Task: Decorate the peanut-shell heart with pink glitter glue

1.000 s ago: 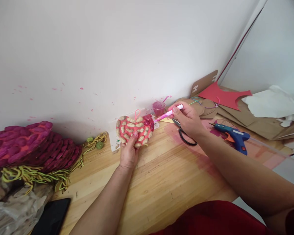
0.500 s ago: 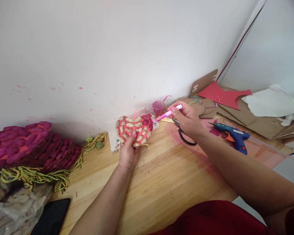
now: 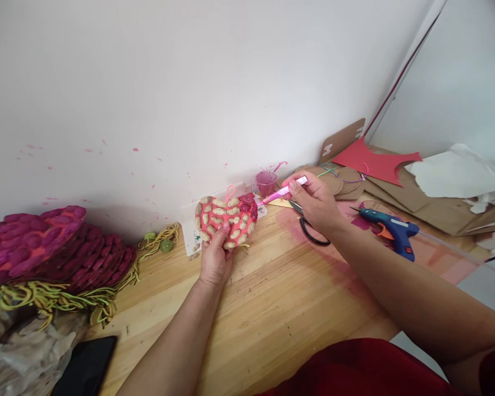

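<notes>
My left hand [image 3: 218,253] grips the lower edge of a red heart-shaped piece [image 3: 214,224] covered in peanuts in their shells, thumb on its front. A pink loop stands at its top. The peanuts at its upper right are coated in wet magenta paint; the others are bare. My right hand [image 3: 311,198] is closed around a paintbrush [image 3: 284,190] with a white and pink handle, its tip at the painted corner. Just behind the brush, a clear cup [image 3: 266,182] of magenta paint stands by the wall. Scissors [image 3: 313,234] with black handles lie below my right hand.
At left is a stack of magenta peanut-covered pieces [image 3: 33,236] with yellow-green yarn [image 3: 58,300]; a black phone [image 3: 84,366] lies in front. To the right are a blue glue gun [image 3: 396,231], cardboard [image 3: 429,212] and red paper [image 3: 375,159]. Paint spots mark the wall.
Almost nothing differs. Both hands, the heart and the brush keep their places, and the view has shifted very slightly.
</notes>
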`<state>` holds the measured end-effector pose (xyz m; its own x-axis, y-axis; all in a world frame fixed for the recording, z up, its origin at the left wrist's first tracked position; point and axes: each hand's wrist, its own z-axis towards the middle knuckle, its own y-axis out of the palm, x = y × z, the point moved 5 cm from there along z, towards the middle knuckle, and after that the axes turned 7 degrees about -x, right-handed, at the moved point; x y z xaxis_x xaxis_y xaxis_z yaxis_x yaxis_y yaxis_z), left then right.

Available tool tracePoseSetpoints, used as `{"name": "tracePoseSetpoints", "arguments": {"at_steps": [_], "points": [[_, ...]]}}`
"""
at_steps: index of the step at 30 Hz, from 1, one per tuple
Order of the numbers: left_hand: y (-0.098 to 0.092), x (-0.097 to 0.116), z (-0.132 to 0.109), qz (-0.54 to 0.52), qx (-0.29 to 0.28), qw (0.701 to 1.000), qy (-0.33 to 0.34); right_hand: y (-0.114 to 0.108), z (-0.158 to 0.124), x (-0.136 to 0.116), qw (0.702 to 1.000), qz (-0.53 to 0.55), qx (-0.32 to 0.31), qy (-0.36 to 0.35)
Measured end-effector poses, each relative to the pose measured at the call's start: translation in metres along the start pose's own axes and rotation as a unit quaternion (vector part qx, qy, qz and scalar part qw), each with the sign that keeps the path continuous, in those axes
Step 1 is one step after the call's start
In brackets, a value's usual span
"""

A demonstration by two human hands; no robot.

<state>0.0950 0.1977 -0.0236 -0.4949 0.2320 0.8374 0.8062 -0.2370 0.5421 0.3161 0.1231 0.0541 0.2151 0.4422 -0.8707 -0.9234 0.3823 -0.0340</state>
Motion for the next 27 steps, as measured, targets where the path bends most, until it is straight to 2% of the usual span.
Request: {"name": "tracePoseSetpoints", "arguments": {"at_steps": [16,27], "points": [[0.0005,0.0004,0.0005,0.022,-0.005,1.000,0.011,0.0022,-0.0013,-0.0019,1.000,-0.022,0.004,-0.010],[-0.0006,-0.0025,0.0014,-0.001,0.003,1.000,0.005,0.0023,-0.0023,-0.0029,0.999,-0.048,-0.002,-0.014]]}}
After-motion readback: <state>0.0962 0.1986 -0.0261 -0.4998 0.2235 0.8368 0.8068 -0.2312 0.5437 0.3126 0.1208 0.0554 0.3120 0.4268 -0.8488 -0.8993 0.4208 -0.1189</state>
